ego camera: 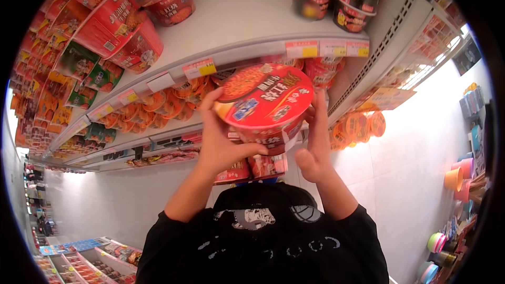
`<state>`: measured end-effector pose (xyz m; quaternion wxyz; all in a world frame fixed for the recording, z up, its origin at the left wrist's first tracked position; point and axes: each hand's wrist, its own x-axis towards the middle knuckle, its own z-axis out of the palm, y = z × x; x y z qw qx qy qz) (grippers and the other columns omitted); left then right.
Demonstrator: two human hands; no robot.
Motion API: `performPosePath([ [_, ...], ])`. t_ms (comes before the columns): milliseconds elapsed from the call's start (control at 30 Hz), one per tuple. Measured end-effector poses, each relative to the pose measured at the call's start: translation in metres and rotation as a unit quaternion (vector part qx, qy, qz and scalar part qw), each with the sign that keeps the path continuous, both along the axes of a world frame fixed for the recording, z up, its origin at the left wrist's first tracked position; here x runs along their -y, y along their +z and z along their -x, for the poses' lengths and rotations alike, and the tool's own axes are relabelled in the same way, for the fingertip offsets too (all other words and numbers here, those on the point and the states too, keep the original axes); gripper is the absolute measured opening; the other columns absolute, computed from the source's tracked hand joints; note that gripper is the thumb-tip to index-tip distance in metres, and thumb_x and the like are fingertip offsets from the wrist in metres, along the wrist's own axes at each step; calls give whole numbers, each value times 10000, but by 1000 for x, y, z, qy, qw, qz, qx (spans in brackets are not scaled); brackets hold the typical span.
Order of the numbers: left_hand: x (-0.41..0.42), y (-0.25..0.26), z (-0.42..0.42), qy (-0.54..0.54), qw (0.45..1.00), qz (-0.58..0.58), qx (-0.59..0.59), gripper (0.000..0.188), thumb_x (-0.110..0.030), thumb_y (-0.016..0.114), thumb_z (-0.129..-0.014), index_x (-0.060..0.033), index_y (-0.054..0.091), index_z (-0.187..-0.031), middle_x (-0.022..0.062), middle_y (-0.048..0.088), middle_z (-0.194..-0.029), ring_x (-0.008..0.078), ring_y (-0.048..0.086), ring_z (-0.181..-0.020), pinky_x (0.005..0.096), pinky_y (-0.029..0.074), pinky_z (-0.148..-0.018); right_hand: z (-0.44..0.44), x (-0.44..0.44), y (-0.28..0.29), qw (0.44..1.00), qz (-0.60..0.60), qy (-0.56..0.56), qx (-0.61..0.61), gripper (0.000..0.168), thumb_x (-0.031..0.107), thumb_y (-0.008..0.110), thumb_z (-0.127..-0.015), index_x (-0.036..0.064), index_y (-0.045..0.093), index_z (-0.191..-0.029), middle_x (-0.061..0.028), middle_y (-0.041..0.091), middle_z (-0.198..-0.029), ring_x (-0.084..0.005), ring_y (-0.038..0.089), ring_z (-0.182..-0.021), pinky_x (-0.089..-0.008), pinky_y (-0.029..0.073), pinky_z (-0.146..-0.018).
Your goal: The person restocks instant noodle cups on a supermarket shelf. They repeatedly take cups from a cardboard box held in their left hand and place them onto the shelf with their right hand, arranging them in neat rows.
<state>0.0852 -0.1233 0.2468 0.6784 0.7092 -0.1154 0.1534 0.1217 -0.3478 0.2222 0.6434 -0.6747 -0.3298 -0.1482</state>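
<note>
A red instant noodle bowl (272, 98) is held up before my chest, its printed lid tilted towards me. My left hand (223, 142) grips its left side, with the thumb along the lower wall. On the right side my right hand (317, 138) rests its fingers against the bowl, the thumb standing apart from it. Some of those fingertips are hidden behind the bowl. Below it, close to my body, a red printed carton (268, 165) shows in part. Just beyond the bowl runs the edge of a white store shelf (236, 8).
Stacked red noodle bowls (114, 23) and a single red bowl (169, 2) stand on the upper shelf at left. Black noodle cups (355, 4) are stacked at right. Orange noodle cups (158, 104) fill the shelf below. Price tags (199, 68) line the shelf edge.
</note>
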Motion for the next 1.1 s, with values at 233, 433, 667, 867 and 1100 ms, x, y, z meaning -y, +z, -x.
performPosePath([
  [233, -47, 87, -80, 122, 979, -25, 160, 1246, -251, 1010, -613, -82, 176, -1523, 180, 443, -1453, 292, 500, -1357, 457, 471, -1107, -109, -4, 55, 944, 126, -201, 230, 474, 222, 711, -872, 17, 605, -1286, -198, 606, -1319, -371, 594, -1184, -491, 443, -1037],
  [433, -48, 128, -209, 130, 976, -110, 132, 1122, -267, 993, -629, -15, 261, -1442, 220, 527, -1418, 300, 604, -1247, 476, 535, -1029, -176, -31, 46, 841, 235, -343, 346, 165, 222, 688, -819, 118, 699, -947, -26, 668, -982, -258, 588, -945, -431, 393, -896],
  [667, -45, 111, -328, 102, 953, -260, 118, 1127, -319, 998, -588, 9, 311, -1418, 215, 583, -1380, 348, 634, -1226, 398, 508, -1057, -189, -42, 28, 787, 230, -418, 391, 169, 255, 633, -736, 158, 684, -864, 13, 656, -915, -225, 575, -871, -423, 370, -873],
  [867, -31, 92, -384, 55, 961, -246, 115, 1117, -335, 985, -602, -4, 341, -1453, 195, 574, -1401, 363, 589, -1275, 400, 493, -1065, -196, -43, 28, 779, 237, -415, 405, 239, 305, 586, -758, 121, 689, -871, -31, 658, -918, -245, 584, -856, -428, 377, -897],
  [1100, -9, 93, -397, -9, 960, -247, 131, 1146, -322, 972, -660, 8, 269, -1503, 227, 556, -1413, 333, 570, -1306, 397, 490, -1069, -195, -41, 25, 776, 256, -413, 402, 299, 354, 521, -878, 102, 679, -908, -52, 654, -938, -264, 579, -850, -416, 381, -836],
])
